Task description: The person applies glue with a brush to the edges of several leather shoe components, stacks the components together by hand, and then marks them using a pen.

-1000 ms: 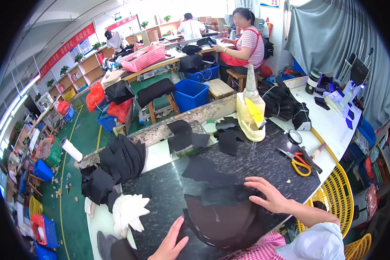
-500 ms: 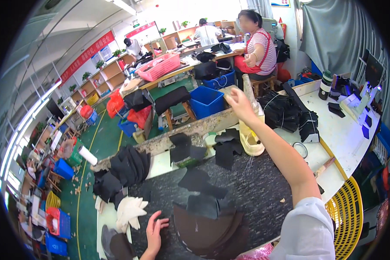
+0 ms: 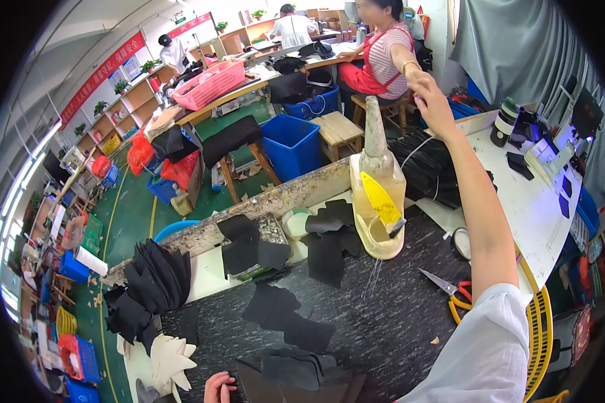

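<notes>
My right arm stretches far forward, and my right hand [image 3: 433, 104] meets the outstretched hand [image 3: 415, 72] of a seated co-worker. Its fingers are bent together; whatever lies between the two hands is too small to make out. At the lower edge my left hand [image 3: 218, 387], partly cut off, rests with loosely bent fingers and nothing visible in them. Beside it lies a stack of dark brown pieces [image 3: 262, 386], with black cut pieces [image 3: 292, 367] on top. More black pieces [image 3: 286, 316] lie on the dark speckled board [image 3: 396, 322].
A whitish glue container [image 3: 378, 201] with a yellow piece stands at the board's far edge. Orange-handled scissors [image 3: 456, 292] lie near my right forearm. Black piles [image 3: 154, 275] and off-white pieces [image 3: 171, 359] lie left. A yellow basket [image 3: 539, 342] stands right.
My right hand has reached farther right and forward to the co-worker's hand, which has stretched toward me. The view has shifted, uncovering the scissors; my left hand now sits lower in view.
</notes>
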Available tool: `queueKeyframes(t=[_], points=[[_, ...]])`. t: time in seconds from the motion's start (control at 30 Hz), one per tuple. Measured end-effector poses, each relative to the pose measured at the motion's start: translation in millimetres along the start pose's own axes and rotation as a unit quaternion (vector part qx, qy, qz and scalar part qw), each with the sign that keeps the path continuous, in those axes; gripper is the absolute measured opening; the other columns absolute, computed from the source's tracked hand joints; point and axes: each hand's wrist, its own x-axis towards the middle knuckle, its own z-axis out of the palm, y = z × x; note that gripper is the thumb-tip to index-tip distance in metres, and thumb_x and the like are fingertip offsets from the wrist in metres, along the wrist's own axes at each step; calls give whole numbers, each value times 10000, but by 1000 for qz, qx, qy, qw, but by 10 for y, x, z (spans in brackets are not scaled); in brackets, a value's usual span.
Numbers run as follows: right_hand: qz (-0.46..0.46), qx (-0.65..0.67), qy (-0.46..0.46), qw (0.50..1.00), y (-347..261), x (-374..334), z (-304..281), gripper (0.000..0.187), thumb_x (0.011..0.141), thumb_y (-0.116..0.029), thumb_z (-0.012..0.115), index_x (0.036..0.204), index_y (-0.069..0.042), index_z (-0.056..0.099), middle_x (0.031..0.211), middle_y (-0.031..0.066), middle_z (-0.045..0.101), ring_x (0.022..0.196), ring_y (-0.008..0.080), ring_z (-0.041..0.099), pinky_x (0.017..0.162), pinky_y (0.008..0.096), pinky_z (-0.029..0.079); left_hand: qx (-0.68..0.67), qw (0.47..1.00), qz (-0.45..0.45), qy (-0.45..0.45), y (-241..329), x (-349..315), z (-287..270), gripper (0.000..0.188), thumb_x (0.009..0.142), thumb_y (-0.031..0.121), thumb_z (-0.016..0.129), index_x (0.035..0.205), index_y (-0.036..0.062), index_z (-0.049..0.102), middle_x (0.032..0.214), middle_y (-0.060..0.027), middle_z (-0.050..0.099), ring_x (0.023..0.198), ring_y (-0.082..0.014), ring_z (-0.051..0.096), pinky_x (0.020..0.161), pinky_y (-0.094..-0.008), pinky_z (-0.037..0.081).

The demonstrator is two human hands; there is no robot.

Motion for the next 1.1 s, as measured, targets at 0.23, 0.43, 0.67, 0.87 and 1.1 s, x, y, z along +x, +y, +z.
queueKeyframes(t=[0.23,0.43,0.67,0.87,1.1], points=[[73,109,95,987,-239,-219,-344,256,918,-85,529,1161,-74,609,1028,144,632,1005,314,598,864,355,458,-6,1000,7,-12,-136,-100,-5,204,968,111,482,1095,9,604,1201,-127,562,996,-219,593,787,-310,510],[97,179,-38,978,-1632,-531,-983,387,919,-196,594,1298,-136,540,564,9,484,512,57,455,515,226,392,-77,997,-10,26,-43,-59,13,201,949,57,454,1067,-14,600,1185,-141,563,878,-163,595,724,-265,489],[9,451,-427,784,-3803,-1615,-1917,331,837,-3,611,1165,-48,598,1124,130,643,987,245,645,728,291,529,-137,960,245,4,765,119,177,218,843,-43,568,1052,-2,617,946,-99,631,801,-147,597,716,-282,478],[315,756,-418,393,-3978,-2462,-1993,417,954,-227,369,1174,80,546,1137,208,619,781,222,667,763,367,526,122,865,461,-158,723,-77,275,398,772,156,655,1143,25,594,1177,-148,580,1137,-314,529,1018,-463,350],[323,654,-344,592,-3896,-2560,-1972,234,969,-150,481,1128,-17,590,981,152,636,777,156,623,720,281,501,246,889,304,-239,597,-401,429,874,757,571,603,1379,0,376,1461,-206,310,1344,-387,293,1081,-516,227]])
